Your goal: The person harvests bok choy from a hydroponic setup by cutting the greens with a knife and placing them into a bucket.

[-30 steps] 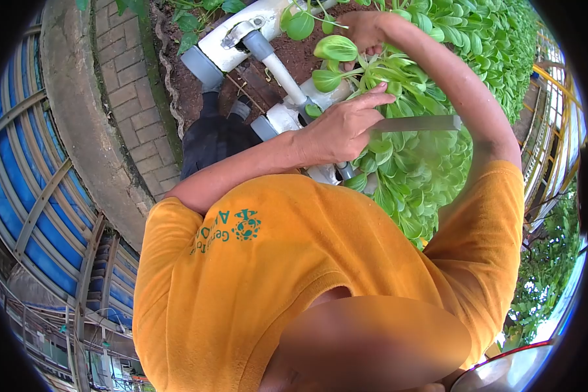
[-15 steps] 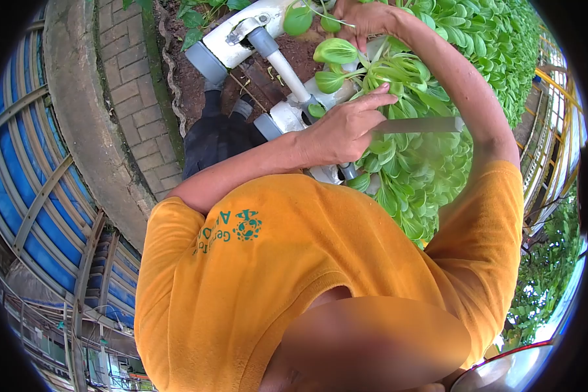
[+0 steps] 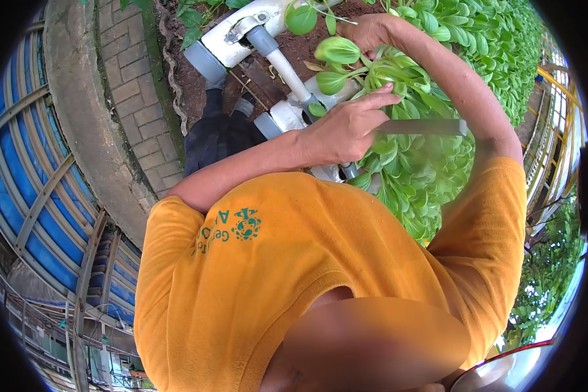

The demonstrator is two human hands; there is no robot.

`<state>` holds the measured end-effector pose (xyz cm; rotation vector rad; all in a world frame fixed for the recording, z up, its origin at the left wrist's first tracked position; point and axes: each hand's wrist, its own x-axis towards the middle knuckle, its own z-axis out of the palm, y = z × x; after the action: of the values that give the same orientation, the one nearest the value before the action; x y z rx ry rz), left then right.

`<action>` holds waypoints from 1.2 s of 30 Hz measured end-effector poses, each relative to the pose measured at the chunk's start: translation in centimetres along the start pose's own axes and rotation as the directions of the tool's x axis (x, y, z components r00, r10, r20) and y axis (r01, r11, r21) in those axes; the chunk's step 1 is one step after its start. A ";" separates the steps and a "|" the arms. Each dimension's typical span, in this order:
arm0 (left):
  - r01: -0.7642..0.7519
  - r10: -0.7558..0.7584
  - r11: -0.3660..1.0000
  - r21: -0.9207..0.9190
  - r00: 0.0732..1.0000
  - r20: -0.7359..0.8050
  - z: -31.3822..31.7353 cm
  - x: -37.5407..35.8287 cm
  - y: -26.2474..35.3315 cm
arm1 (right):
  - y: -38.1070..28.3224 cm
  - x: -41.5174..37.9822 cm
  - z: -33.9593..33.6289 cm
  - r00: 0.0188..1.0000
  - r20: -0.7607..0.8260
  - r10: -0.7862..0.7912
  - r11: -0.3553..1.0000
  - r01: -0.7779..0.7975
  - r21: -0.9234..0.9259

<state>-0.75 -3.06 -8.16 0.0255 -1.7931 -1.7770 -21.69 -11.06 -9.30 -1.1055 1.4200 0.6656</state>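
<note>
My left hand (image 3: 346, 130) is closed on a knife with a flat, square-ended grey blade (image 3: 428, 127), which points right over the leaves. Its index finger stretches out against a leafy green plant (image 3: 408, 78). Beyond that plant, my right hand (image 3: 367, 31) has its fingers curled down near the stems. What they hold is hidden behind the hand and leaves. Paler broad leaves (image 3: 338, 50) spread left from the plant, over a white pipe (image 3: 284, 117).
A second white pipe with a grey end cap (image 3: 207, 62) lies farther forward, joined by a thin tube (image 3: 286, 73). Dense leafy greens (image 3: 496, 59) fill the right side. A brick path (image 3: 125, 78) and concrete kerb (image 3: 78, 98) run along the left.
My right hand has shifted slightly right and its fingers have curled in. The plant's leaves have moved a little. My left hand and the knife have edged slightly right.
</note>
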 end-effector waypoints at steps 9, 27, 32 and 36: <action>-0.002 0.002 1.000 0.005 1.000 0.022 0.1 0.2 0.0 | 2.6 4.3 1.0 0.898 0.208 -0.389 0.895 0.314 0.317; -0.005 0.005 1.000 0.006 1.000 0.002 0.1 0.1 -0.1 | 3.9 1.6 0.8 0.995 -0.069 -0.076 0.902 0.098 0.420; -0.018 0.017 0.999 0.029 1.000 0.021 -0.1 0.0 -0.3 | 3.0 0.2 2.4 0.983 -0.183 -0.034 0.706 0.153 0.692; -0.025 0.025 0.999 0.027 1.000 0.011 0.1 0.1 -0.3 | 3.3 0.9 1.7 0.979 -0.015 -0.203 0.750 0.165 0.641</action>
<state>-0.99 -3.04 -8.43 0.0051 -1.8174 -1.7383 -23.83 -8.52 -11.13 -0.6525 1.3167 0.0354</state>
